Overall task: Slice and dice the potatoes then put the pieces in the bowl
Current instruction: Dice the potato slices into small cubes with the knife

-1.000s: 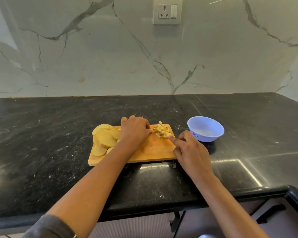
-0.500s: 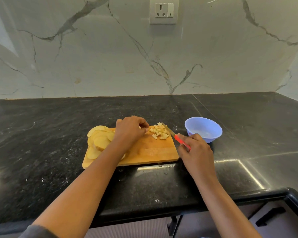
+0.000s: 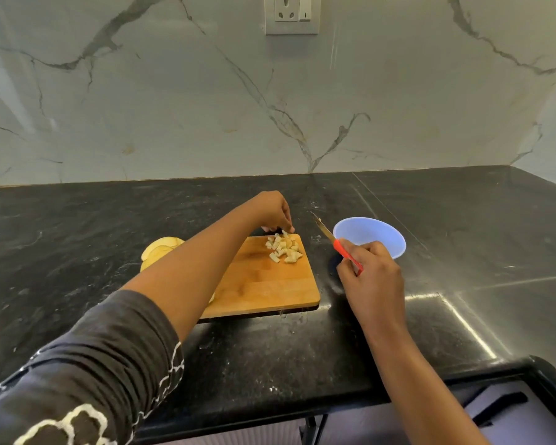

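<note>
Soft, even light; sharp in the middle, bowed at the rims.
The pale wall is brightest at upper left. The glossy black countertop shows white glare streaks at right and at its left edge. Thin shadows lie under the cutting board and beside the bowl. The near sleeve looks slightly soft.

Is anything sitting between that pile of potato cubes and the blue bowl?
Only the red-handled knife in the right hand: its blade sits between the diced potato pile and the round blue plastic bowl.
</note>
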`<state>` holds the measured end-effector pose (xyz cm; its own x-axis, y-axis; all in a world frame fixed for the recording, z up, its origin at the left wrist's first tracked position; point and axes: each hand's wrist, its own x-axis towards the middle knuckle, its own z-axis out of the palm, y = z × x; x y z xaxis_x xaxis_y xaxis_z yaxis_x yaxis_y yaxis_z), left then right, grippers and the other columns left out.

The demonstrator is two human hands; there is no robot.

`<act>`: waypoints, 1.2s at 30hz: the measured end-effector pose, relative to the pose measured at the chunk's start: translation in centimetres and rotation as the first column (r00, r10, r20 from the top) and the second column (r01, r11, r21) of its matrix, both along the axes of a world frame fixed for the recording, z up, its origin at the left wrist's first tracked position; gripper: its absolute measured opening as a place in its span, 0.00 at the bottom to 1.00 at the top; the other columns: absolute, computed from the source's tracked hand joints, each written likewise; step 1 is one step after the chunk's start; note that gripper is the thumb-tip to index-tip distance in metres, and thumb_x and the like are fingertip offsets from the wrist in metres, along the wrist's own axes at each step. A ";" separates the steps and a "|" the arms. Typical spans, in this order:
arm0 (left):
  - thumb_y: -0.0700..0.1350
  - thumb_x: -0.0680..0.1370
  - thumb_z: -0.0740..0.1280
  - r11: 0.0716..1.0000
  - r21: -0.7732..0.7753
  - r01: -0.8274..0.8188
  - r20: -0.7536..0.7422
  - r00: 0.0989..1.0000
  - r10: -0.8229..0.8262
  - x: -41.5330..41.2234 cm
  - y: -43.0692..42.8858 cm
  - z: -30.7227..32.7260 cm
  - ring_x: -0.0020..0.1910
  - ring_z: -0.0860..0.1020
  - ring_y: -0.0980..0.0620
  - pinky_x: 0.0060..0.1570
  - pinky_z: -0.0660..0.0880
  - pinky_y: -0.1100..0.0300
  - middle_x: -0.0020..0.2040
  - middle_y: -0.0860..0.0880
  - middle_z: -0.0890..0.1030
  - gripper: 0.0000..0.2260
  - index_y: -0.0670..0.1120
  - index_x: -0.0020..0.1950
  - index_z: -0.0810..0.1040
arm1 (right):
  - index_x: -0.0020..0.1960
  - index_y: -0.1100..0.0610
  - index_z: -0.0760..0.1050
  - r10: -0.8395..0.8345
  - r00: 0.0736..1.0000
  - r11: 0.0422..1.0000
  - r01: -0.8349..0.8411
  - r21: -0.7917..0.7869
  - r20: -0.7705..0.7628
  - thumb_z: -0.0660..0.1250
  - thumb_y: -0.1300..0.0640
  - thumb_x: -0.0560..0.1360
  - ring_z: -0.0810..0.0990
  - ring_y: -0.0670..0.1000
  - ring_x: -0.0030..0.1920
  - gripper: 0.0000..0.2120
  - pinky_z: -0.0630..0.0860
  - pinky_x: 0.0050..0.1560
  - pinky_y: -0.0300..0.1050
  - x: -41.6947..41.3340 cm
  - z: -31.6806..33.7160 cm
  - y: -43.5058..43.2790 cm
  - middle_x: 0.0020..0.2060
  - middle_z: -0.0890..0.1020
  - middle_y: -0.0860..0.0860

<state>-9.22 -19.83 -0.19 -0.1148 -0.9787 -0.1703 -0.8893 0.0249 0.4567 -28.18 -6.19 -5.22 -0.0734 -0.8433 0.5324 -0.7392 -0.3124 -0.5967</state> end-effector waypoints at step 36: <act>0.44 0.74 0.72 0.896 -0.429 0.116 0.021 0.993 -0.118 3.1 8.0 1.1 0.52 0.76 0.55 0.46 0.72 0.69 0.53 0.53 0.77 0.15 0.52 0.60 0.78 | 0.58 0.51 0.81 0.129 0.974 0.986 -0.147 -0.084 -0.185 0.72 0.70 0.67 0.73 0.47 0.38 0.23 0.70 0.33 0.39 0.6 -0.6 0.3 0.42 0.70 0.46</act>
